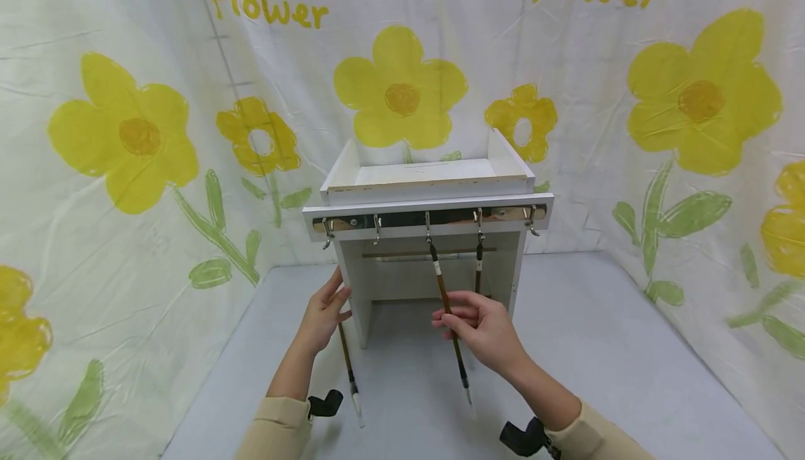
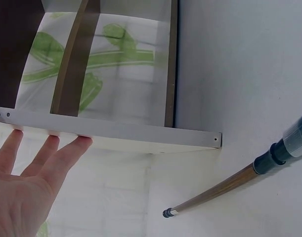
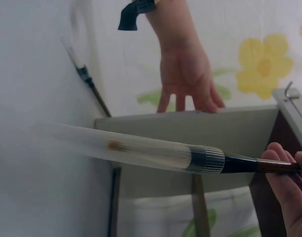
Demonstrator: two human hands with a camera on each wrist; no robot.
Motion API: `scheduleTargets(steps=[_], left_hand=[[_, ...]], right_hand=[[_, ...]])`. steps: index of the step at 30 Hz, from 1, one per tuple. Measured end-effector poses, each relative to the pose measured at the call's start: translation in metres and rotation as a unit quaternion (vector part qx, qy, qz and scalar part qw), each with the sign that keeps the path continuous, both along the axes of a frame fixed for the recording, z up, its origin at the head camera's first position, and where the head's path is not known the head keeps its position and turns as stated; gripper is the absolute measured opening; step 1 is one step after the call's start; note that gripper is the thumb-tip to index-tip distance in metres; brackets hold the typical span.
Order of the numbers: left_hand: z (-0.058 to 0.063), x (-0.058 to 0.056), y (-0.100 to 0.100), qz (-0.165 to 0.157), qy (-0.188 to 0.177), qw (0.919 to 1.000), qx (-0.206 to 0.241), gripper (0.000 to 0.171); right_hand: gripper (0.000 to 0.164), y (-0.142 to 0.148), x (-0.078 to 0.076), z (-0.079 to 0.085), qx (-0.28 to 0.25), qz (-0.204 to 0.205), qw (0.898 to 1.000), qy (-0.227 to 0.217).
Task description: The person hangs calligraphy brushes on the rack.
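Observation:
My right hand (image 1: 487, 327) pinches the brown handle of a calligraphy brush (image 1: 461, 369) between thumb and fingers. This brush slants down from the middle hook (image 1: 428, 226), its upper end right at the hook's tip. In the right wrist view, a clear cap (image 3: 151, 150) covers its bristles. My left hand (image 1: 323, 313) rests its extended fingertips (image 2: 84, 141) against the left side panel of a white wooden shelf (image 1: 352, 299). A second brush (image 1: 479, 261) hangs from the hook to the right, partly behind my right hand. Below my left hand lies a third capped brush (image 1: 347, 355) on the table.
A shiny metal strip (image 1: 402, 219) with several hooks runs along the shelf's front board. Above it is an open tray-like top (image 1: 428, 172). The shelf stands on a pale table (image 1: 566, 348), with a flower-printed white curtain (image 1: 289, 68) behind and at both sides.

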State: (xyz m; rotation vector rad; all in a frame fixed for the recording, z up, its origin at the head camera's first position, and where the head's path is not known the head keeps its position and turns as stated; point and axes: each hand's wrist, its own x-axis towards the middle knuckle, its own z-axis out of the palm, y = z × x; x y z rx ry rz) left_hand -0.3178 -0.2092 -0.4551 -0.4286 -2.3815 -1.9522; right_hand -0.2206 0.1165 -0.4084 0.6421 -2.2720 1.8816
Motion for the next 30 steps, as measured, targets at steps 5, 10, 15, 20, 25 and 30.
scheduleTargets(steps=[5,10,15,20,25,30], left_hand=[[-0.001,0.000,-0.001,-0.001,-0.004,1.0000,-0.001,0.064],[-0.002,0.001,-0.002,0.007,-0.008,0.9999,-0.003,0.062],[-0.002,0.004,-0.002,0.007,-0.012,0.9999,0.005,0.061],[-0.002,0.004,0.000,0.003,-0.009,0.9999,0.011,0.062],[-0.001,-0.001,0.001,-0.007,0.007,0.9998,0.014,0.062],[0.000,-0.001,0.000,-0.005,0.001,0.9999,0.014,0.061]], right_hand=[[0.035,-0.002,-0.006,-0.006,0.004,-0.008,1.000,0.008],[0.035,-0.008,-0.018,-0.015,0.010,-0.019,1.000,0.010],[0.030,-0.016,-0.030,-0.023,0.033,-0.025,0.999,0.012],[0.026,-0.017,-0.029,-0.025,0.056,-0.053,0.997,0.028],[0.033,-0.011,-0.028,-0.024,0.069,-0.077,0.994,0.045],[0.034,0.000,-0.026,-0.022,0.069,-0.064,0.994,0.049]])
